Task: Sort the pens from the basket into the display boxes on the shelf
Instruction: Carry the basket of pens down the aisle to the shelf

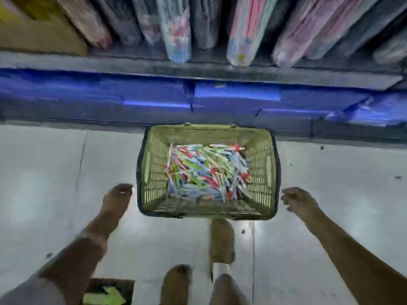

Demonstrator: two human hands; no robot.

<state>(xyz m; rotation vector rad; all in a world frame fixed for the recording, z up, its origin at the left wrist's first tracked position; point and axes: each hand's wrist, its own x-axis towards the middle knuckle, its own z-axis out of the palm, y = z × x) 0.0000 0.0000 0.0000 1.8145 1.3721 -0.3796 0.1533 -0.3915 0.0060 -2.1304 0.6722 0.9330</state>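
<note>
A yellow-green mesh basket (152, 172) with a dark rim stands on the pale tiled floor in front of the shelf. Inside lies a heap of several coloured pens (207, 172) in clear wrappers. My left hand (116, 198) hovers just left of the basket's near corner, fingers apart, holding nothing. My right hand (297, 200) hangs just right of the basket, fingers loosely curled and apart, also holding nothing. Neither hand touches the basket. The frame is blurred. No display boxes can be made out.
A blue-fronted bottom shelf (198, 95) runs across the view behind the basket, with wrapped rolls (246, 36) and a yellow box (37, 34) standing on it. My bare feet (221, 241) are on the floor close to the basket. A dark mat with a green arrow (105, 293) lies at bottom left.
</note>
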